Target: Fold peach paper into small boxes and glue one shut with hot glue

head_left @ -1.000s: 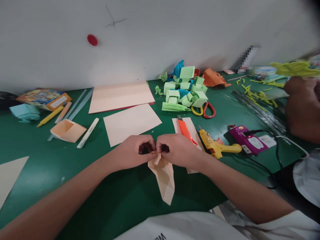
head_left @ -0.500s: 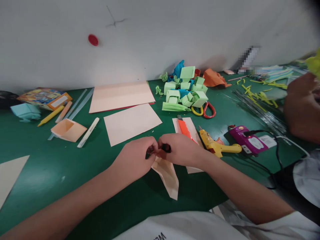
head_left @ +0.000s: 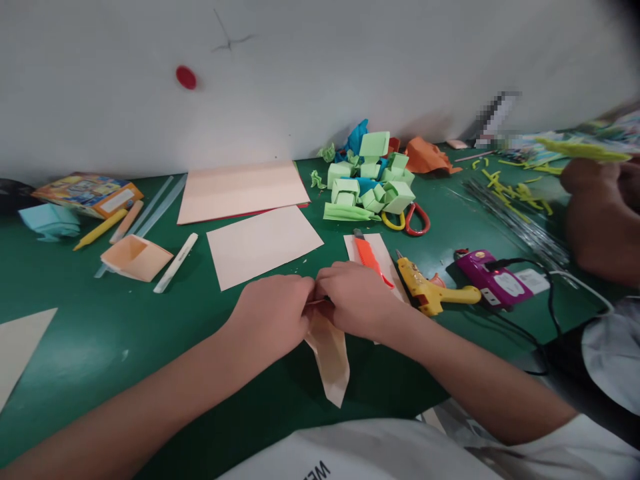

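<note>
Between my hands is a folded piece of peach paper (head_left: 330, 357), its pointed end hanging down toward me. My left hand (head_left: 275, 308) pinches its upper edge from the left. Right against it, my right hand (head_left: 357, 298) pinches the same edge, and both sets of fingertips are mostly hidden. Just beyond my hands lies a flat peach sheet (head_left: 265, 247). An orange utility knife (head_left: 369, 255) rests on a narrow paper strip (head_left: 390, 261) past my right hand. To the right of that is a yellow glue gun (head_left: 435, 291).
A purple power strip (head_left: 493, 277) with cables sits at the right. Folded green paper pieces (head_left: 373, 180) and scissors (head_left: 417, 220) lie at the back. On the left are an open peach paper box (head_left: 137, 259) and a marker (head_left: 176, 263). Another person's hand (head_left: 600, 227) holds something yellow-green.
My fingers have closed in tighter on the paper's upper edge, and its hanging end has swung slightly left. The other person's hand has lowered the yellow-green thing and turned it level.
</note>
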{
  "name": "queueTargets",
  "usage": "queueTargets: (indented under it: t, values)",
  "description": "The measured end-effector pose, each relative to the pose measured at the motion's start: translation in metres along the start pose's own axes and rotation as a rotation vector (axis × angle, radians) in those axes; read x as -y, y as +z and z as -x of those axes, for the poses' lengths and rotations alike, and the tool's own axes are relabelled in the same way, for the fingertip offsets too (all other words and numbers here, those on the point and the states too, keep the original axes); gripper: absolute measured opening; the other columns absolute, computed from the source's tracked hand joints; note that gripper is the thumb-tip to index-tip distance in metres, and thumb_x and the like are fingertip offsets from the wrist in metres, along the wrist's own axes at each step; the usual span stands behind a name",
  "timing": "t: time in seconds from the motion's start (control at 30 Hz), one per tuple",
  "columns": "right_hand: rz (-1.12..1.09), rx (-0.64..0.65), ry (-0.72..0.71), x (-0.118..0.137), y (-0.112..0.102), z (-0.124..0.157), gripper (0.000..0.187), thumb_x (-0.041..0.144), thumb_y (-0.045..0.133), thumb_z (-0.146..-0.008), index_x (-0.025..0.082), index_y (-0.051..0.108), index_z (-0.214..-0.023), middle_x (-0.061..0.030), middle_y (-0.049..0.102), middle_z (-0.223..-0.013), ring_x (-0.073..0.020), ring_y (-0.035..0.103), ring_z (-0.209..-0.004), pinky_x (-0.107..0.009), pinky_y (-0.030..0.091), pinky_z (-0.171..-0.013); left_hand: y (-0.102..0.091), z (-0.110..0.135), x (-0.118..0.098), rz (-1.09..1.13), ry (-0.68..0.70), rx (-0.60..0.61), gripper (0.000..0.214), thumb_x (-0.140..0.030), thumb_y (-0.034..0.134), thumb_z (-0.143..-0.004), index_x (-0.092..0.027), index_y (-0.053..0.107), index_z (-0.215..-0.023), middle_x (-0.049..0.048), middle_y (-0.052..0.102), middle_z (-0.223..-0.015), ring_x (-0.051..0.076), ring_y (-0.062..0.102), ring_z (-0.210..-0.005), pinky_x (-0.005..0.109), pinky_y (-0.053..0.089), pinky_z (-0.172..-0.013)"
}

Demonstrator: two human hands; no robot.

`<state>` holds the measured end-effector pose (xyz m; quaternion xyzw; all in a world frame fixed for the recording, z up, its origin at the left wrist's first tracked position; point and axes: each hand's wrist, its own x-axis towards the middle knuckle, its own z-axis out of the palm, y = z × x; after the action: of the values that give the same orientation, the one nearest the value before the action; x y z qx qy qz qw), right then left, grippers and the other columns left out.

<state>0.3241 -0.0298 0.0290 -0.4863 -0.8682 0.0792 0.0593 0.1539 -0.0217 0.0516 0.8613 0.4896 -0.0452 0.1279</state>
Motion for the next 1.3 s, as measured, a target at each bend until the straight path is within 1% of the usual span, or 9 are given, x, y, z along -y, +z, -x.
queueTargets:
  t: [0.23,0.4,0.67,0.8,0.93,1.07,1.13,1.2,1.3]
  values:
    - [0.024,-0.007,0.031,0.001,-0.001,0.001,0.010,0.025,0.063,-0.086,0.019,0.068,-0.079,-0.0063,0.071,-0.086,-0.0240,0.060,-0.083,-0.036,0.034,-0.065,0.000,-0.002,0.003,-0.066,-0.003,0.033,0.019,-0.021,0.051,-0.090,-0.022,0.067,-0.081,0.0076,0.069,-0.079,0.028,0.067,-0.071,0.034,0.042,-0.058]
    - [0.030,0.029,0.003,0.004,-0.005,0.000,0.011,0.015,0.061,-0.081,0.019,0.067,-0.073,-0.0061,0.070,-0.082,-0.0226,0.058,-0.080,-0.036,0.031,-0.064,-0.002,-0.001,0.000,-0.061,-0.009,0.061,0.016,-0.026,0.054,-0.089,-0.021,0.068,-0.083,0.0077,0.069,-0.080,0.026,0.065,-0.069,0.033,0.039,-0.054]
    - [-0.030,-0.041,0.021,0.002,-0.002,0.002,0.011,0.024,0.063,-0.085,0.020,0.073,-0.083,-0.0048,0.072,-0.087,-0.0220,0.058,-0.082,-0.034,0.035,-0.065,-0.005,-0.001,0.001,-0.170,0.029,0.037,0.019,-0.020,0.052,-0.089,-0.021,0.070,-0.081,0.0081,0.068,-0.085,0.027,0.065,-0.085,0.030,0.037,-0.055]
    - [-0.023,-0.092,-0.041,0.004,-0.003,0.002,0.020,0.018,0.058,-0.088,0.021,0.078,-0.086,-0.0040,0.073,-0.091,-0.0223,0.055,-0.085,-0.035,0.034,-0.065,-0.008,0.001,0.002,-0.210,0.021,0.009,0.029,-0.024,0.047,-0.093,-0.019,0.068,-0.073,0.0088,0.067,-0.077,0.027,0.065,-0.074,0.033,0.039,-0.058]
    - [-0.005,-0.093,-0.074,0.010,-0.004,0.001,0.020,0.017,0.058,-0.087,0.020,0.078,-0.084,-0.0049,0.074,-0.091,-0.0235,0.054,-0.087,-0.036,0.034,-0.066,-0.010,0.005,0.004,-0.251,0.063,0.032,0.031,-0.027,0.049,-0.093,-0.019,0.068,-0.069,0.0094,0.068,-0.074,0.027,0.065,-0.068,0.037,0.041,-0.063]
    - [-0.148,-0.148,0.047,0.009,-0.004,0.004,0.016,0.022,0.062,-0.087,0.022,0.077,-0.093,-0.0018,0.075,-0.094,-0.0202,0.059,-0.084,-0.032,0.035,-0.065,-0.014,0.006,0.006,-0.230,-0.025,0.071,0.034,-0.028,0.045,-0.095,-0.020,0.070,-0.074,0.0099,0.071,-0.079,0.027,0.067,-0.071,0.033,0.038,-0.057]
    - [-0.215,-0.175,0.124,0.007,-0.003,0.005,0.018,0.026,0.063,-0.088,0.025,0.075,-0.101,-0.0005,0.076,-0.096,-0.0195,0.062,-0.086,-0.030,0.036,-0.065,-0.015,0.005,0.007,-0.220,-0.087,0.067,0.038,-0.032,0.041,-0.097,-0.020,0.071,-0.076,0.0106,0.071,-0.080,0.028,0.067,-0.072,0.032,0.036,-0.055]
    - [-0.220,-0.178,0.153,0.006,-0.002,0.004,0.019,0.025,0.063,-0.088,0.025,0.075,-0.103,-0.0007,0.076,-0.096,-0.0197,0.063,-0.088,-0.029,0.035,-0.065,-0.015,0.003,0.009,-0.205,-0.125,0.051,0.042,-0.036,0.036,-0.099,-0.021,0.072,-0.081,0.0113,0.072,-0.080,0.029,0.068,-0.073,0.032,0.036,-0.055]
    - [-0.149,-0.180,0.144,0.006,0.003,0.002,0.017,0.020,0.059,-0.090,0.022,0.075,-0.093,-0.0027,0.076,-0.090,-0.0193,0.062,-0.083,-0.030,0.031,-0.062,-0.012,0.000,0.012,-0.159,-0.145,0.010,0.039,-0.037,0.036,-0.098,-0.023,0.070,-0.109,0.0113,0.074,-0.082,0.030,0.070,-0.075,0.032,0.038,-0.055]
